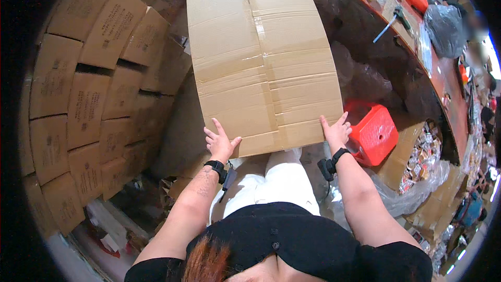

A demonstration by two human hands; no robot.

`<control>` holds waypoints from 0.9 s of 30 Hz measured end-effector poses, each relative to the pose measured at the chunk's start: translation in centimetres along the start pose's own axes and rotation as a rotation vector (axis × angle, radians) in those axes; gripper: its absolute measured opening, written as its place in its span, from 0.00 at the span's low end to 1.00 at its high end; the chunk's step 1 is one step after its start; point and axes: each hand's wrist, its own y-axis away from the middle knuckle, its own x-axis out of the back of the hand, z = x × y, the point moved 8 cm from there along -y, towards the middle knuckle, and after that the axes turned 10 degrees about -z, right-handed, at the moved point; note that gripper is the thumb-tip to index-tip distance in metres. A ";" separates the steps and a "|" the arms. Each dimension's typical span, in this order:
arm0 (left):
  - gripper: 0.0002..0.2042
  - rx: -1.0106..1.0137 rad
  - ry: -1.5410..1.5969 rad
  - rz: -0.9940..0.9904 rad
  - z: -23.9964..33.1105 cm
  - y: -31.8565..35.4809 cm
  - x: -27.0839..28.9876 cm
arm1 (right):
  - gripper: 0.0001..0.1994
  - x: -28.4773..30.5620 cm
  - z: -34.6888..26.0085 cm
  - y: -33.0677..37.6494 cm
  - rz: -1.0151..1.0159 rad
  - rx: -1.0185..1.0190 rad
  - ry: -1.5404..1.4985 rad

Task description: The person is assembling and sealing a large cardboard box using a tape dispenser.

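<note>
A large brown cardboard box (235, 73) fills the middle of the view, with clear tape along the seam down its top. Creases run across the cardboard. At its near left corner, my left hand (221, 142) rests with its fingers spread and the thumb pointing inward. My right hand (336, 132) touches the near right corner, thumb and fingers apart. Both hands press on the cardboard without visibly closing around it. Dark straps with small devices circle both wrists. The box's underside and sides are hidden.
Stacked cardboard boxes (86, 107) form a wall on the left. A red plastic stool (377, 134) stands beside my right hand, near an open carton of small packets (420, 151). A long reddish workbench (451, 107) on the right carries tape rolls, bags and tools.
</note>
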 end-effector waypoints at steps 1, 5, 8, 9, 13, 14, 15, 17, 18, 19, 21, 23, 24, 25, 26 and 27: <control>0.60 0.015 -0.007 -0.009 0.1 0.2 0.0 | 0.55 -0.3 0.6 -0.1 -0.002 -0.006 0.002; 0.61 -0.022 -0.063 -0.015 0.4 1.6 -1.5 | 0.54 -0.3 1.5 0.0 0.028 -0.011 0.043; 0.62 -0.039 -0.074 -0.038 0.3 1.2 -1.5 | 0.57 -0.4 1.2 -0.1 0.010 0.065 0.023; 0.62 -0.040 -0.069 -0.020 0.0 1.0 -1.3 | 0.57 -0.5 1.7 -0.1 0.020 0.077 0.012; 0.60 -0.061 -0.052 -0.053 -0.5 1.2 -0.9 | 0.58 -0.5 1.6 2.0 -0.038 0.495 0.238; 0.60 -0.043 -0.053 -0.074 -0.9 1.2 -1.1 | 0.59 -1.1 1.1 2.8 -0.093 0.606 0.369; 0.60 -0.038 -0.057 -0.096 -0.5 1.3 -1.0 | 0.59 -1.0 1.4 2.5 -0.077 0.602 0.362; 0.60 -0.048 -0.045 -0.099 0.1 1.6 -0.5 | 0.61 -1.6 2.2 1.1 -0.109 0.482 0.314; 0.60 -0.045 -0.030 -0.118 0.1 1.6 -0.3 | 0.64 -1.5 1.4 0.7 -0.150 0.419 0.269; 0.60 -0.042 -0.017 -0.138 0.0 1.6 -0.3 | 0.64 -1.1 0.6 1.0 -0.143 0.423 0.259; 0.60 -0.052 -0.031 -0.128 -0.4 1.4 -0.2 | 0.64 -0.6 -0.1 1.8 -0.135 0.411 0.260; 0.60 -0.053 -0.001 -0.176 -0.5 1.5 0.1 | 0.65 -0.9 0.2 1.8 -0.130 0.464 0.275; 0.61 -0.050 0.000 -0.154 -0.8 1.3 0.2 | 0.65 -0.9 0.0 2.0 -0.124 0.526 0.302; 0.61 -0.059 -0.011 -0.148 -1.1 1.1 0.0 | 0.65 -1.0 -0.1 2.0 -0.120 0.520 0.288; 0.61 -0.038 -0.003 -0.137 -1.9 0.7 -0.1 | 0.66 -1.4 -0.3 2.2 -0.147 0.544 0.324; 0.62 -0.021 0.006 -0.127 -2.1 0.5 0.1 | 0.67 -1.4 -0.5 2.4 -0.171 0.564 0.361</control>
